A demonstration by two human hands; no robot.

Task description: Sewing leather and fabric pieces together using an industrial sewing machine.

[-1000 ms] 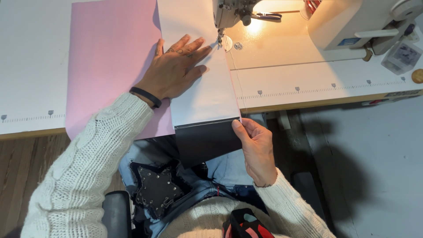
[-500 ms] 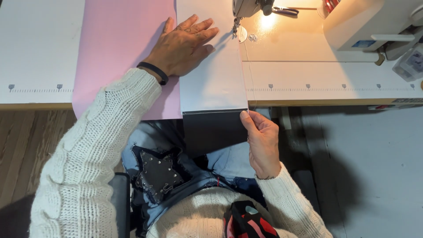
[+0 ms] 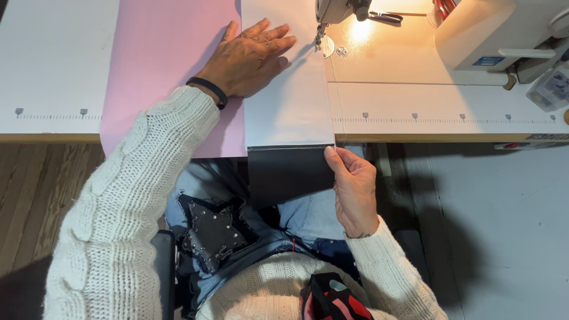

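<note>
A strip of white fabric (image 3: 288, 89) lies on the sewing table and runs under the presser foot (image 3: 320, 37) of a sewing machine (image 3: 338, 8). Its near end folds over the table edge, showing a dark underside (image 3: 284, 172). My left hand (image 3: 249, 56) lies flat on the white fabric and the pink fabric (image 3: 172, 53) beside it, fingers spread toward the needle. My right hand (image 3: 352, 186) pinches the right corner of the white fabric at the table's near edge.
The white sewing table (image 3: 53, 71) carries printed ruler marks along its front. The machine's lamp lights the bed (image 3: 379, 41). Scissors (image 3: 385, 16) lie behind the needle. A beige machine body (image 3: 486, 35) stands at the right. Wooden floor (image 3: 29, 195) shows at the left.
The view has shifted so the table sits lower in frame. Both hands keep the same hold on the fabric; the fabric's near edge seems a little closer to the table edge.
</note>
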